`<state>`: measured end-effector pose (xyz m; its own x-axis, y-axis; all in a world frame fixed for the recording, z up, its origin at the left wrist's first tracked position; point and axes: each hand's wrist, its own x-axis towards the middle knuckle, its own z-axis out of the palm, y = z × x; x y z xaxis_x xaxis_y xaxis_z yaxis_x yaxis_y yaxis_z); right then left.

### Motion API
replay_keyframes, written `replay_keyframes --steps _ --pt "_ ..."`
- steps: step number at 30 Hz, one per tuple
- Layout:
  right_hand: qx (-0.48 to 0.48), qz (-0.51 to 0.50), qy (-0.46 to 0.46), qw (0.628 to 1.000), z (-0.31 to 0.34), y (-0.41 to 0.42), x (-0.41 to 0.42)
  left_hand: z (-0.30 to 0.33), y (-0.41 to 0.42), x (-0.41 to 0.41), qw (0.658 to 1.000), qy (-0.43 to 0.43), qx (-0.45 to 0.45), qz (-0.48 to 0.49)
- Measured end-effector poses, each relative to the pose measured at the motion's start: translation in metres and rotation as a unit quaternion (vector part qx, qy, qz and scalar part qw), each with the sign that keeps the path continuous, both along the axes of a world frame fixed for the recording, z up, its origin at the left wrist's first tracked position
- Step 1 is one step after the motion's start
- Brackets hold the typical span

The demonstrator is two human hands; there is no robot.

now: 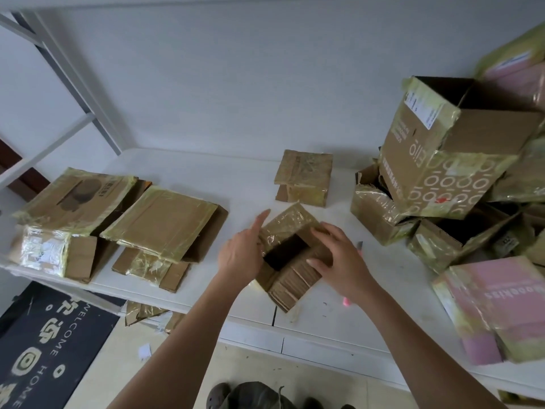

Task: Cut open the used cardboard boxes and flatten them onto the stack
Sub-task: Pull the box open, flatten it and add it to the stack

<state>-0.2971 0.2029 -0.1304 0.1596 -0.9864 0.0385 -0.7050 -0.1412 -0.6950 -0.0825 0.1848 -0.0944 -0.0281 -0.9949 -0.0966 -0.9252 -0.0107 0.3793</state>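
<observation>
Dark shoes (233, 394) at 6 o'clock on pale floor, both forearms reaching up from there to a white table (339, 326). Small open cardboard box (290, 255) sits at table centre, taped, opening up, one flap folded out toward the near edge. Left hand (243, 252) against the box's left side, index finger straight and pointing to 12 o'clock, other fingers loosely curved on the wall; firm grip or not, can't tell. Right hand (339, 255) on the box's right flap, fingers spread and fairly straight, pressing flat, not curled round it. Pink cutter (355, 276) on the table just beside the right hand, mostly hidden under it. Flattened small box (303, 178) at 12 o'clock from the open one, apart from it. Stack of flattened boxes (118, 222) at 9 o'clock, several overlapping, yellowish tape. Pile of uncut boxes (460, 178) at 3 o'clock, big printed one tilted on top, open. Pink-printed box (498, 305) at 4 o'clock on the table edge. Black welcome mat (44, 346) at 8 o'clock on floor, cardboard scraps (144, 312) near it under the table edge.
</observation>
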Motion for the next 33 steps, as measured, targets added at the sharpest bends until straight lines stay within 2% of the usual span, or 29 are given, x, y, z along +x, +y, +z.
replay_keyframes --steps 4,9,12,17,22,28,30,33 --pt "0.001 -0.061 0.000 0.998 0.001 -0.001 0.001 -0.012 0.005 -0.008 0.997 0.058 -0.021 -0.045" --pt "0.008 -0.073 0.008 0.997 -0.003 0.001 -0.002 -0.019 0.006 -0.018 0.996 -0.051 -0.058 -0.047" --pt "0.013 -0.076 0.010 0.997 -0.004 0.000 -0.002 -0.014 -0.001 -0.025 0.994 -0.072 -0.047 -0.064" --pt "0.016 -0.086 0.006 0.996 -0.002 0.000 -0.002 0.004 -0.012 -0.009 0.992 0.005 0.030 -0.119" --pt "0.016 -0.081 -0.010 0.997 0.001 -0.002 0.001 0.012 -0.015 0.005 0.986 0.023 0.082 -0.142" --pt "0.029 -0.083 -0.031 0.996 0.000 0.004 -0.002 0.024 -0.019 0.010 0.969 0.163 0.130 -0.131" --pt "0.041 -0.077 -0.034 0.996 0.002 0.003 -0.002 0.025 -0.017 0.010 0.968 0.181 0.129 -0.119" --pt "0.046 -0.116 0.032 0.992 0.012 -0.001 -0.001 0.023 -0.016 0.009 0.963 0.207 0.137 -0.108"
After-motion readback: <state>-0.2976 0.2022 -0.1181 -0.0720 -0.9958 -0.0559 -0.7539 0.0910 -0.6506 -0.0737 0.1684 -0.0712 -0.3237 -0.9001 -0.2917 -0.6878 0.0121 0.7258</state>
